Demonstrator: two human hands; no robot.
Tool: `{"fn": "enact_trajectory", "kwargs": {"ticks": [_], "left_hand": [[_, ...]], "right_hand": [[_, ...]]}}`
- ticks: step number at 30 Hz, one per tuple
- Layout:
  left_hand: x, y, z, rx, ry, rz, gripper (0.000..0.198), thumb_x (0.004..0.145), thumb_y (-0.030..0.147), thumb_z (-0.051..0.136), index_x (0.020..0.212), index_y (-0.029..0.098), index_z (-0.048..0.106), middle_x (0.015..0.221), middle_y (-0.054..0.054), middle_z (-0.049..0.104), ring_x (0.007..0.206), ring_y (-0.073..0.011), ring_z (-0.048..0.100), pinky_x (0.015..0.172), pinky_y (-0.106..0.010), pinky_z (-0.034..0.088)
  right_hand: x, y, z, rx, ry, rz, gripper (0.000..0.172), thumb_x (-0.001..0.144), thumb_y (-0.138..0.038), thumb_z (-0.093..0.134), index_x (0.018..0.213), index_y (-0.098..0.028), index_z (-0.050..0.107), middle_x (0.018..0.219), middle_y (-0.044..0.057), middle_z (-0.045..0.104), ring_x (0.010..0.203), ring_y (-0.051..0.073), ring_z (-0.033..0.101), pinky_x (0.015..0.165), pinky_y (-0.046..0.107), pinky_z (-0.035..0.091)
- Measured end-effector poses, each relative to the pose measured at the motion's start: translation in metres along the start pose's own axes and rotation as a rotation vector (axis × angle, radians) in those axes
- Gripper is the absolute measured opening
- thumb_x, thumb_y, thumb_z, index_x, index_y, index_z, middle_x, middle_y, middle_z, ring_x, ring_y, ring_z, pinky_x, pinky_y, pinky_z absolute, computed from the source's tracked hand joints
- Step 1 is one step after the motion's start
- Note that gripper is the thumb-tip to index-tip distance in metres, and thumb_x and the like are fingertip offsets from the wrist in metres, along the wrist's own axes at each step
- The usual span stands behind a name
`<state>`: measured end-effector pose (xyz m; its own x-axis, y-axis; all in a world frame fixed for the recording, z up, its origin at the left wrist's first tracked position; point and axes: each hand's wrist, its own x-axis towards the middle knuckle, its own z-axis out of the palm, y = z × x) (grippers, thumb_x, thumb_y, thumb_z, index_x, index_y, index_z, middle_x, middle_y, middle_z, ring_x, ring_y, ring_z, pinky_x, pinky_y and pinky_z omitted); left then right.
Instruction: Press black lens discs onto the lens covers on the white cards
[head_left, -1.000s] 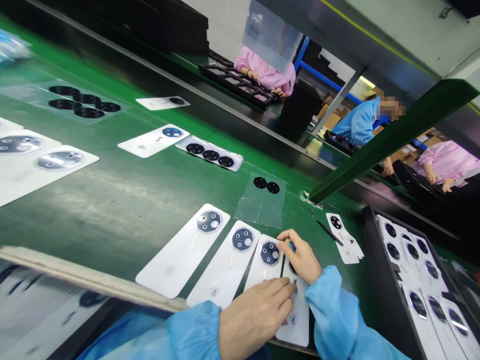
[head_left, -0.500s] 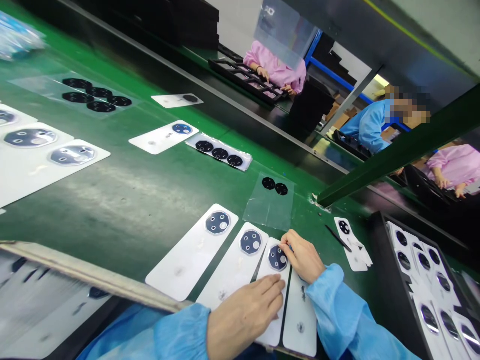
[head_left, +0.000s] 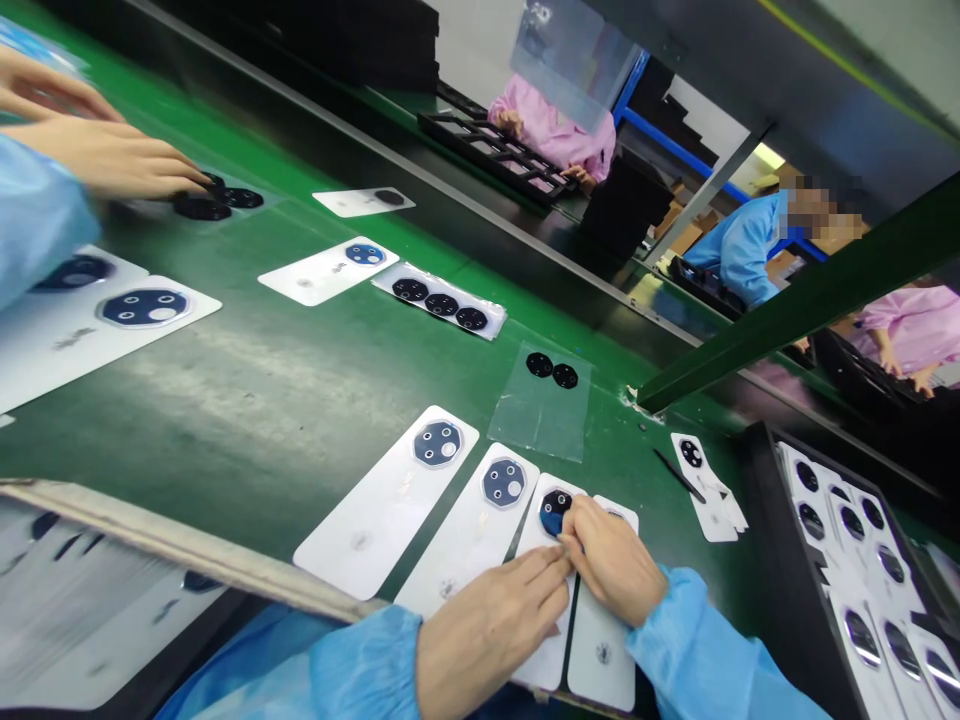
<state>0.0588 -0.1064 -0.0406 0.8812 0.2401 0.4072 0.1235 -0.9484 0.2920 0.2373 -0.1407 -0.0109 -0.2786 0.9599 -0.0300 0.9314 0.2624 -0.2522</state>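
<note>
Several white phone back panels lie in a slanted row in front of me, among them a left one (head_left: 375,520) and a middle one (head_left: 480,530), each with a dark round camera piece. My left hand (head_left: 499,625) lies flat across the lower part of the third panel (head_left: 532,535), fingers stretched out. At the lower edge of that panel's camera piece (head_left: 553,510), my right hand (head_left: 611,560) has its thumb and fingers pinched together. What it holds, if anything, is hidden. Under its wrist lies a fourth panel (head_left: 600,665), its camera end mostly covered.
A clear sheet (head_left: 536,425) with two black discs and a strip (head_left: 442,303) with three lie beyond. Tweezers (head_left: 679,475) are at right, near a black tray (head_left: 757,470) of panels. A co-worker's hands (head_left: 127,155) reach over discs at upper left. A green post (head_left: 750,335) slants across.
My right hand has slid down along the camera piece toward my left fingers, uncovering more of it. My left hand stays put. A co-worker's hands have come in at upper left.
</note>
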Motion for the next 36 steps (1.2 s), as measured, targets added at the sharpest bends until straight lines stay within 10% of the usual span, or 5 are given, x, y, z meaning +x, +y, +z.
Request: {"fn": "enact_trajectory", "kwargs": {"ticks": [6, 11, 20, 36], "left_hand": [[0.002, 0.001, -0.005, -0.052, -0.043, 0.002, 0.013, 0.085, 0.018, 0.055, 0.097, 0.013, 0.054, 0.098, -0.007, 0.062, 0.097, -0.0218, 0.058, 0.085, -0.034, 0.048], [0.002, 0.000, -0.009, -0.067, -0.021, 0.035, 0.014, 0.084, 0.022, 0.060, 0.091, 0.011, 0.055, 0.108, -0.010, 0.061, 0.109, -0.0234, 0.054, 0.096, -0.032, 0.044], [-0.028, -0.028, -0.038, 0.026, 0.100, -0.056, 0.017, 0.089, 0.009, 0.043, 0.100, 0.009, 0.056, 0.108, -0.013, 0.063, 0.108, -0.0227, 0.057, 0.095, -0.036, 0.047], [-0.039, -0.038, -0.034, 0.016, 0.115, -0.075, 0.023, 0.090, 0.007, 0.036, 0.104, 0.009, 0.054, 0.109, -0.014, 0.064, 0.110, -0.0209, 0.057, 0.093, -0.033, 0.050]], "right_hand": [[-0.026, -0.021, -0.019, 0.547, 0.149, 0.146, 0.012, 0.094, -0.021, 0.031, 0.084, -0.023, 0.038, 0.098, 0.006, 0.051, 0.080, 0.015, 0.053, 0.070, 0.030, 0.044], [0.008, -0.021, -0.025, 0.903, 0.336, 0.394, 0.017, 0.094, -0.035, 0.036, 0.080, -0.024, 0.034, 0.070, -0.004, 0.047, 0.049, 0.009, 0.046, 0.051, 0.025, 0.043], [0.078, -0.013, 0.002, 0.526, 0.144, 0.398, 0.012, 0.078, -0.033, 0.058, 0.076, -0.021, 0.055, 0.061, -0.005, 0.052, 0.058, 0.012, 0.048, 0.059, 0.025, 0.036], [0.088, -0.020, 0.006, -0.003, -0.011, 0.307, 0.011, 0.090, -0.022, 0.040, 0.083, -0.022, 0.049, 0.067, 0.001, 0.063, 0.060, 0.018, 0.060, 0.054, 0.026, 0.031]]}}
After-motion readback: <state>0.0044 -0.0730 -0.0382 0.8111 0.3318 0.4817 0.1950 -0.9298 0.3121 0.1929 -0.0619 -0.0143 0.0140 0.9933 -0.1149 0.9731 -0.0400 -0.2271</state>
